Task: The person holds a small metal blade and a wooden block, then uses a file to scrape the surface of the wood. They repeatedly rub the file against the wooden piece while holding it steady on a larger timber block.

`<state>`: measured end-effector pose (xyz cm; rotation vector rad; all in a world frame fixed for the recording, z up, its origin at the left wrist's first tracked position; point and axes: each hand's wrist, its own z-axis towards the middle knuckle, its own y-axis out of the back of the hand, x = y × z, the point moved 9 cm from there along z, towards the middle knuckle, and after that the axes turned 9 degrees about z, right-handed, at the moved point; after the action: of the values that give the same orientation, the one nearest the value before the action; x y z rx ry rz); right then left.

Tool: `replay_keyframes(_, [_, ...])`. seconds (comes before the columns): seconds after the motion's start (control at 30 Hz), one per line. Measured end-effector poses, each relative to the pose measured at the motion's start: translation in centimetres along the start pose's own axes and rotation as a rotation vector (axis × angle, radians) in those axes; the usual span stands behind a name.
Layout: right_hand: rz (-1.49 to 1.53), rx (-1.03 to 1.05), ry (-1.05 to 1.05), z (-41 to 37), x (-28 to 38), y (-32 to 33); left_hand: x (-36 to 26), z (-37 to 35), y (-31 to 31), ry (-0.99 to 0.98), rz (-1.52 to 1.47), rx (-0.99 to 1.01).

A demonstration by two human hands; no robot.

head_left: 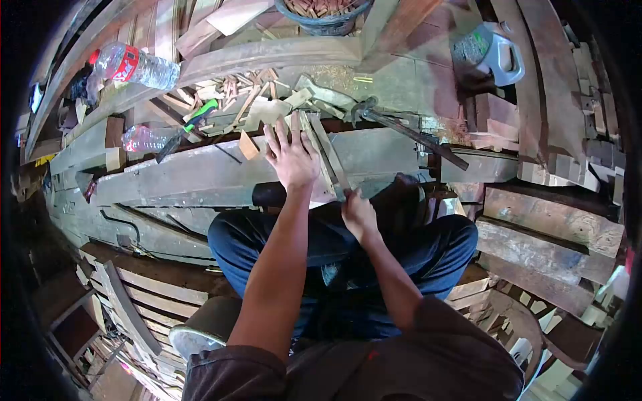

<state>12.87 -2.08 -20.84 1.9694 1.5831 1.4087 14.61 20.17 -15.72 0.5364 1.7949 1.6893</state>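
My left hand [291, 155] lies flat with fingers spread on a thin pale wood piece [322, 175] that rests on a long grey timber beam [194, 175]. Just to the right, my right hand [358, 212] is closed around the lower end of a narrow wooden strip or tool handle [331, 154] that slants up along that piece; what it is exactly I cannot tell. Both forearms reach out over my knees in dark blue trousers [241, 242].
Wood offcuts [257, 100] litter the beam beyond the hands. A green-handled tool [194, 123], two plastic bottles [134, 65] [144, 138], a metal clamp [408, 130], a white jug [498, 53] and a basket [324, 15] sit around. Stacked planks [548, 227] crowd both sides.
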Motion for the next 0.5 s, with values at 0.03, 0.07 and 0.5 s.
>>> replay_keyframes(0.03, [-0.025,-0.005,0.029,1.4,1.0,0.0,0.0,0.0,-0.1,0.003,0.0,0.005])
replay_keyframes(0.07, [-0.022,0.003,0.037,0.8,1.3,0.0,0.1,0.0,0.0,0.008,0.004,0.018])
replay_keyframes(0.5, [-0.027,0.009,0.068,-2.1,-1.4,-0.4,0.1,0.1,0.5,0.007,-0.02,0.034])
